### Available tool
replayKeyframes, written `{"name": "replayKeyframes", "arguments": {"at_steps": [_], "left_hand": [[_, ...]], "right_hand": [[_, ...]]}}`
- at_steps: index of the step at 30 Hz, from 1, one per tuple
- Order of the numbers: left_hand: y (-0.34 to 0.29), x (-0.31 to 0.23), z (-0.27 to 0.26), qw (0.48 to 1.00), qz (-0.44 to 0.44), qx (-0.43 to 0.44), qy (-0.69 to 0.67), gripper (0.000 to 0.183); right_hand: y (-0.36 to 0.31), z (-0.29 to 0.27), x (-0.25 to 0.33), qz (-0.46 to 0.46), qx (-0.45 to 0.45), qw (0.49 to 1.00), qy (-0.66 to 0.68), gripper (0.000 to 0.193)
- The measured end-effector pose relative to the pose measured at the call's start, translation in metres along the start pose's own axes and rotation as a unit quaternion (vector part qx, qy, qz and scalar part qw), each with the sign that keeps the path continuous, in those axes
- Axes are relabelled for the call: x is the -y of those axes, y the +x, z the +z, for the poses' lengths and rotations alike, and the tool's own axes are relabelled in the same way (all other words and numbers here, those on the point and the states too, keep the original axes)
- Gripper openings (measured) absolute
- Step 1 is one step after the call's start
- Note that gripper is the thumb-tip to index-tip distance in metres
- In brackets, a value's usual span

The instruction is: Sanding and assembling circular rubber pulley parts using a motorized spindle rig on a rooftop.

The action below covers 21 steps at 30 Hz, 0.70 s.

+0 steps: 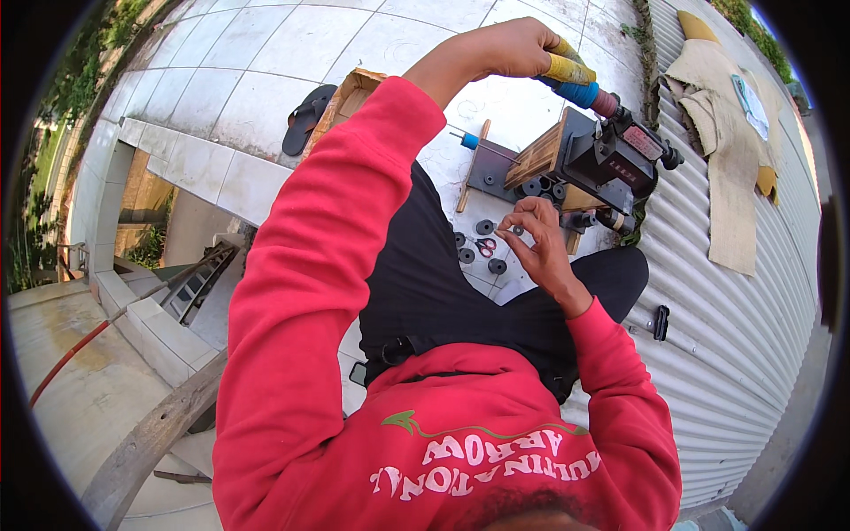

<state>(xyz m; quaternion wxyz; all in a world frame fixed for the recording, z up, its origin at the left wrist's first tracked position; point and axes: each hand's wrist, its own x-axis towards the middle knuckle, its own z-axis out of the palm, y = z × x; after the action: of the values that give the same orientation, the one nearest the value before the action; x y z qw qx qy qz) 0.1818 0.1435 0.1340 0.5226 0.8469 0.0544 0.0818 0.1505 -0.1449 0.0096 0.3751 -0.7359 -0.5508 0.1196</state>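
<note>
While lengthwise down-right, blue handle [577,95] in clenched left hand [522,51], right hand's [542,246] hold unclear.

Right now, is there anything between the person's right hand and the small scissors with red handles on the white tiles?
Nothing visible stands between the right hand and the small scissors with red handles. Small black round pieces lie around the scissors, outside the direct path. The hand's height above the tiles is unclear.

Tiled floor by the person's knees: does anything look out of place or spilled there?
Mildly odd: black round pieces lie loose around small scissors, near the right hand, in no neat order, so they look scattered. I see no obvious spill or damage.
</note>
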Motion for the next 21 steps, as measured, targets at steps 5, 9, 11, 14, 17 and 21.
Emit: {"name": "replayKeyframes", "arguments": {"at_steps": [5,9,11,14,17,21], "left_hand": [[0.002,-0.001,-0.004,0.999,-0.026,0.017,0.016,0.043],[0.003,0.001,-0.003,1.0,-0.016,0.022,0.0,0.047],[0.003,-0.002,-0.003,1.0,-0.013,0.028,-0.005,0.047],[-0.001,-0.003,-0.004,1.0,-0.008,0.027,-0.009,0.039],[-0.003,-0.005,-0.008,0.999,-0.022,0.038,-0.017,0.043],[-0.004,-0.011,-0.006,0.998,-0.019,0.049,-0.022,0.037]], "right_hand": [[0.01,-0.027,0.029,-0.002,0.013,1.0,0.004,0.02],[0.025,-0.054,0.048,0.019,-0.009,1.0,0.0,0.019],[0.034,-0.071,0.056,-0.012,-0.014,0.998,-0.065,0.019],[0.05,-0.09,0.071,-0.028,-0.029,0.992,-0.124,0.019],[0.069,-0.105,0.071,-0.041,-0.047,0.985,-0.161,0.017],[0.095,-0.125,0.06,-0.024,-0.078,0.981,-0.175,0.014]]}}
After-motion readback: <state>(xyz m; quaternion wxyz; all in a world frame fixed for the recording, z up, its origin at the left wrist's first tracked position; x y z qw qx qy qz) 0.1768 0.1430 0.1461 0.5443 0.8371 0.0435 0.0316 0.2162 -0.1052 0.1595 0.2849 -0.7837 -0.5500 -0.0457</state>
